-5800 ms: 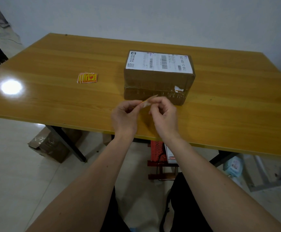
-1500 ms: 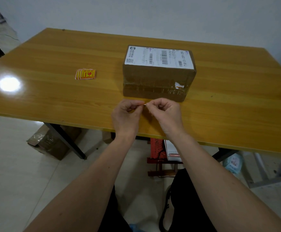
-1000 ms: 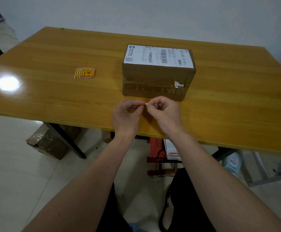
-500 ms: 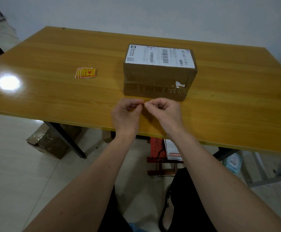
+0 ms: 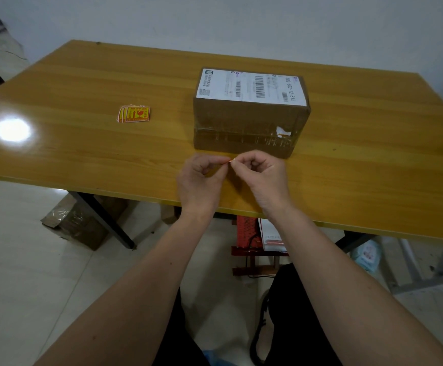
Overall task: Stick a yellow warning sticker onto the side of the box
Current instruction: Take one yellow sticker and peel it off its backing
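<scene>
A brown cardboard box [image 5: 249, 125] with a white shipping label on top stands in the middle of the wooden table [image 5: 83, 83]. Just in front of its near side, my left hand [image 5: 202, 178] and my right hand [image 5: 265, 173] meet fingertip to fingertip. Both pinch a small sticker [image 5: 230, 161], seen edge-on, only a thin orange-white sliver showing. A small stack of yellow warning stickers [image 5: 134, 114] with red print lies on the table to the left of the box.
A bright lamp reflection [image 5: 13, 129] sits on the table's left part. Under the table lie a cardboard box [image 5: 80, 223] on the floor, a red rack [image 5: 249, 233] with papers, and black table legs [image 5: 104, 215].
Both hands have stayed together in front of the box, working the sticker between the fingertips. Earlier the sticker stuck out flatter and larger; now only its edge shows.
</scene>
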